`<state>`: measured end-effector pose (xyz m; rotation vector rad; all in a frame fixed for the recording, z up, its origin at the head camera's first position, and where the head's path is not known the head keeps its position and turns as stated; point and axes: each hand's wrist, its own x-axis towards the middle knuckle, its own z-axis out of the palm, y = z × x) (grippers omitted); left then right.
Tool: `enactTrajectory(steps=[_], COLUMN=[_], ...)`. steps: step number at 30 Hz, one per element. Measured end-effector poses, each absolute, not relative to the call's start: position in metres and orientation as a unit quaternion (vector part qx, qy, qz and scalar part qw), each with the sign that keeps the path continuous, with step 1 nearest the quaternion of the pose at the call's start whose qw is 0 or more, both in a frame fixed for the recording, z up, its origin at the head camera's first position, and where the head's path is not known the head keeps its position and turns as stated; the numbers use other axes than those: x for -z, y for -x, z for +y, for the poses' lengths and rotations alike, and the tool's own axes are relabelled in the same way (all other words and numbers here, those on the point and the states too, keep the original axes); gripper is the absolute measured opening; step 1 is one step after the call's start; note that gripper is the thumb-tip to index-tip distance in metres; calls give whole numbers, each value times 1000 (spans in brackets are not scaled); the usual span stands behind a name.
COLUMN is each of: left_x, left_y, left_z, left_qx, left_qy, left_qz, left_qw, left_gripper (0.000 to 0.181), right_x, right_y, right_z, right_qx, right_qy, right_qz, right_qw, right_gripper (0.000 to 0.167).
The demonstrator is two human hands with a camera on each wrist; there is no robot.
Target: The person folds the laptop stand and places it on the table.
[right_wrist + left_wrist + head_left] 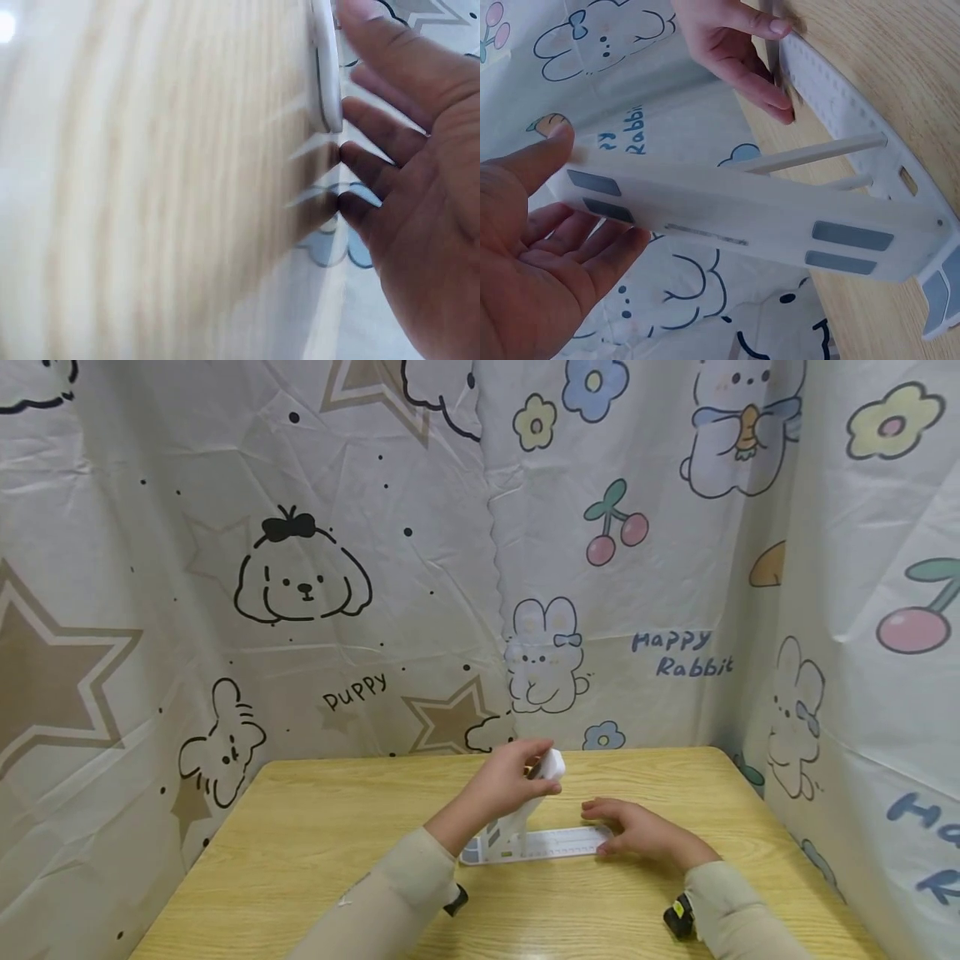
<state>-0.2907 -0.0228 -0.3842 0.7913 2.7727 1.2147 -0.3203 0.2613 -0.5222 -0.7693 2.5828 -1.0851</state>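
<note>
A white plastic folding stand [558, 842] lies on the table with its long base flat and a hinged arm [765, 214] raised at its left end. Grey pads mark the arm, and thin struts [825, 152] join it to the base. My left hand [517, 777] grips the arm's upper end, thumb on one face and fingers on the other. Beside the base's right end is my right hand [645, 833], its thumb close to the near edge. Its fingers [375, 161] are loosely spread, their tips by the tabletop; whether they touch the base I cannot tell.
The wooden table [330, 827] extends around the stand. A patterned curtain [420, 610] hangs behind and at both sides. Dark wrist-worn devices show under both sleeves, one [680, 917] at the right wrist.
</note>
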Motion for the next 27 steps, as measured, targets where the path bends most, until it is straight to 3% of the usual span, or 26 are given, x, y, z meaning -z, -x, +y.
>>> enactTrajectory(steps=[7, 12, 22, 27], left_x=[385, 388, 396, 397], left_y=[292, 299, 307, 299], left_z=[-21, -23, -31, -27], left_qx=[-378, -370, -389, -357], left_qy=[-246, -277, -314, -326], left_qz=[893, 887, 866, 875], left_qw=[5, 1, 17, -3], left_gripper=[60, 57, 58, 60], right_x=[516, 515, 515, 513], right_y=[320, 315, 313, 316], right_z=[253, 250, 267, 283], right_qx=[315, 315, 356, 348], right_qy=[276, 261, 292, 305], right_qz=[903, 907, 871, 862], right_qw=[100, 100, 171, 207], right_gripper=[37, 33, 40, 46])
